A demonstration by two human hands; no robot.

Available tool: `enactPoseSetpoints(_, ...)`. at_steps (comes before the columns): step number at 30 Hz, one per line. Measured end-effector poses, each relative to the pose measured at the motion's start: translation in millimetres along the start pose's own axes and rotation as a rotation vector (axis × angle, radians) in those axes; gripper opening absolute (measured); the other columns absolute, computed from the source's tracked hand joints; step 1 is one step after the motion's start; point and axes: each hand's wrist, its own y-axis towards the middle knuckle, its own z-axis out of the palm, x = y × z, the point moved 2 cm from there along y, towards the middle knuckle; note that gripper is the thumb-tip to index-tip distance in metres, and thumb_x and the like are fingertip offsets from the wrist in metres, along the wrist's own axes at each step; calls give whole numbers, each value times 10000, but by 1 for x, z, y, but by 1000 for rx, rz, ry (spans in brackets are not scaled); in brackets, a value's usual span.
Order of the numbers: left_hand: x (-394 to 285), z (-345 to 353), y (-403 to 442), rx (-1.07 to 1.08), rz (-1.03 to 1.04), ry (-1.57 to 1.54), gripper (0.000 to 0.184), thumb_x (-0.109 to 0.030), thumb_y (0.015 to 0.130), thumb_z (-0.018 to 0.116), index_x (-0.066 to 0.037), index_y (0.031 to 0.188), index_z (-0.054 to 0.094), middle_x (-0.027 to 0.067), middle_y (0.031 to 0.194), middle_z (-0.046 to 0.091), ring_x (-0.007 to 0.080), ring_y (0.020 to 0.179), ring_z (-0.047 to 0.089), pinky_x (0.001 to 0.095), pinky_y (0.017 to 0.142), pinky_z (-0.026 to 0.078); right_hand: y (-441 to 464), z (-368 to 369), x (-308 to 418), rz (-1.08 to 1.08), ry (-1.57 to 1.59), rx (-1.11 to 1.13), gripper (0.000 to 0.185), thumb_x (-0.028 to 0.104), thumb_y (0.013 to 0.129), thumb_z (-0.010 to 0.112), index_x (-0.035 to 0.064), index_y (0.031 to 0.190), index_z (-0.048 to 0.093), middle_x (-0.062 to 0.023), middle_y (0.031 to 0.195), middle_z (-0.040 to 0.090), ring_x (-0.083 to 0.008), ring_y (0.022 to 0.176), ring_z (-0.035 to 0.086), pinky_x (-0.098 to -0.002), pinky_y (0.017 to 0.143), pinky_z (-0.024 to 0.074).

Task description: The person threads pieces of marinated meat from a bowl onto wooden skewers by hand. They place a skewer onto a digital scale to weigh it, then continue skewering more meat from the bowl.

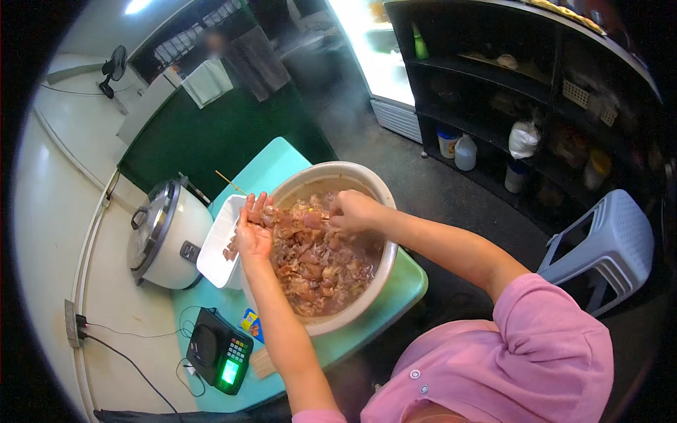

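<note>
A large, round, off-white basin (387, 199) holds a heap of raw sliced marinated meat (310, 273) in brownish liquid. Over it, my left hand (254, 231) is palm up with its fingers curled partly around one end of a meat skewer (300, 220). My right hand (355, 211) pinches the skewer's other end, its fingertips partly hidden. Left of the basin, a white plastic tray (220, 243) has some meat at its edge beside my left wrist. A thin bamboo stick (229, 182) shows beyond my left fingertips; what supports it is unclear.
On the turquoise table (264, 167) stand a big rice cooker (173, 233) and a black keypad device (220, 350) with a lit screen. A blue-yellow packet (251, 323) and a bundle of sticks (264, 362) lie nearby. A plastic stool (610, 243) and dark shelves (486, 77) are at right.
</note>
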Motion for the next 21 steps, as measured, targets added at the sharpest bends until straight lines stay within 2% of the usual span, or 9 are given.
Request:
enactPoseSetpoints(4,1,0,-1,-2,5,8,413,-298,984,262,-34,1262,415,179,1232,519,319,1154,485,450,902,440,-1,-2,3,-2,-9,13,166,177,700,631,72,812,694,-179,819,653,-332,821,627,-412,756,493)
enactPoseSetpoints(6,1,0,0,5,-18,10,411,-297,981,268,-53,1273,423,149,1258,508,298,1194,448,446,957,410,0,-2,2,-11,-12,13,168,179,702,629,72,813,694,-180,817,653,-332,817,627,-413,756,493)
enactPoseSetpoints(10,0,-2,1,1,-27,5,410,-294,981,265,-55,1276,420,145,1268,499,294,1201,442,443,962,403,-1,-3,4,5,-15,27,178,201,706,631,71,812,692,-180,809,652,-334,804,628,-416,749,494)
enactPoseSetpoints(12,1,-5,3,12,-5,-29,405,-287,982,259,-27,1245,426,188,1202,537,320,1123,514,448,864,480,0,-1,2,2,-21,33,183,211,706,635,72,809,693,-181,806,652,-335,800,628,-416,744,494)
enactPoseSetpoints(17,2,-8,3,-2,-3,-11,412,-293,981,259,-26,1253,417,191,1198,539,315,1121,516,449,862,481,2,1,0,5,-46,52,202,240,705,648,68,802,693,-183,800,651,-338,793,627,-416,731,496)
enactPoseSetpoints(19,2,-6,3,-21,1,-2,415,-295,981,259,-26,1259,412,192,1196,540,313,1121,516,450,861,481,1,0,1,-86,-35,28,215,191,715,641,14,831,682,-186,774,653,-309,753,637,-382,710,495)
enactPoseSetpoints(21,2,-7,3,-33,1,23,423,-292,980,252,-21,1272,395,193,1205,534,314,1122,514,449,860,479,0,-1,3,-80,-17,38,216,190,712,643,13,830,682,-183,783,655,-308,759,638,-379,714,496)
